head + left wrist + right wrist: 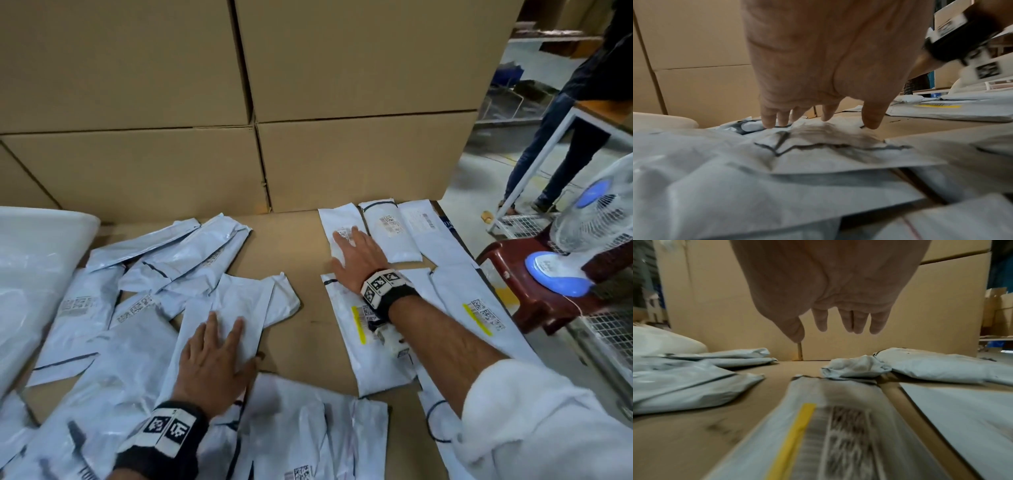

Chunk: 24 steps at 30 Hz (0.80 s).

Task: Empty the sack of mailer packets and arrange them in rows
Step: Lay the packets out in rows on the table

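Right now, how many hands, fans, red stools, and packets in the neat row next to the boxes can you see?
Hands: 2, the left hand and the right hand
Fan: 1
Red stool: 1
Far-row packets: 3
Total: 7

Stacked brown cardboard boxes (191,102) form a wall along the far edge of the desk (301,246), whose top is covered in brown cardboard. To the right, the pale floor (479,178) is visible. A white fan (596,219) with a blue hub stands on a dark red plastic stool (534,294). Wire mesh panels (527,226) lie beside the stool. A white metal table frame (548,137) stands behind, with a person (561,113) in dark trousers next to it. Lighting is even and dim.
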{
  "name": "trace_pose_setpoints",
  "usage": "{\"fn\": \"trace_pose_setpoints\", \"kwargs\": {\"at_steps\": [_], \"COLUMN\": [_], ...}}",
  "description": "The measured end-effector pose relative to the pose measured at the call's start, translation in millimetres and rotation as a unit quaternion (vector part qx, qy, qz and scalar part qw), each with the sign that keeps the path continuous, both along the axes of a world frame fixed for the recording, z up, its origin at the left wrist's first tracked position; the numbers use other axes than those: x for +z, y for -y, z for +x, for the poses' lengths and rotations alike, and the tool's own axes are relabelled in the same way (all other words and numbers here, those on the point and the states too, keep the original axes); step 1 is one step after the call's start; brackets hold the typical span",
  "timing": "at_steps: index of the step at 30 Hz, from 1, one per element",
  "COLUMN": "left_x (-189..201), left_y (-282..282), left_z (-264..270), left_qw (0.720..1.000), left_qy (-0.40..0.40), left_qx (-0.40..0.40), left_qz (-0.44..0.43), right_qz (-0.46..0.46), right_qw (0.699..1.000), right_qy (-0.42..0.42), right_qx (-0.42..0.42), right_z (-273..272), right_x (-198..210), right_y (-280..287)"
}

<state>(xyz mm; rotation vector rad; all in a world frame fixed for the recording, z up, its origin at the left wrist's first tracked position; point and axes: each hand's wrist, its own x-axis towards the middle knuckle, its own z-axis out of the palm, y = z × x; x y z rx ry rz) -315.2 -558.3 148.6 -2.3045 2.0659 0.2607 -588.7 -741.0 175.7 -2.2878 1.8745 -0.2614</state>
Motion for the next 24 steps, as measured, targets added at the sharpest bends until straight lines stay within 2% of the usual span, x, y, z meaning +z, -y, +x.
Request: {"fn": "trace_pose_setpoints", "kwargs": {"at_steps": [3, 6, 10, 13, 17, 22, 24], "left_x": [3, 1, 0, 8, 12, 14, 15], "left_y": [-7, -9, -13, -20, -25, -22, -21], "left_z": [6, 7, 1, -3, 4, 19, 30], "left_qw": [0.999, 0.998, 0.998, 0.997, 0.988, 0.966, 0.941], "left_qy": [0.016, 0.009, -0.018, -0.064, -0.137, -0.234, -0.311], "left_qx": [0.011, 0.01, 0.02, 0.039, 0.066, 0.108, 0.132], "left_qz": [0.051, 0.065, 0.052, 0.02, -0.024, -0.014, -0.013], "right_qz": [0.058, 0.127, 0.147, 0.119, 0.08, 0.177, 0.19], "right_qw": [0.997, 0.989, 0.984, 0.988, 0.996, 0.975, 0.971], "right_qy": [-0.021, -0.077, -0.098, -0.095, 0.008, 0.033, 0.032], "right_qx": [0.038, 0.025, -0.019, -0.035, 0.034, 0.134, 0.139], "right_z": [-7, -12, -14, -9, 35, 114, 132], "right_x": [-4, -16, -24, -17, 6, 1, -4], "right_y": [-47, -81, -99, -110, -138, -168, -173]}}
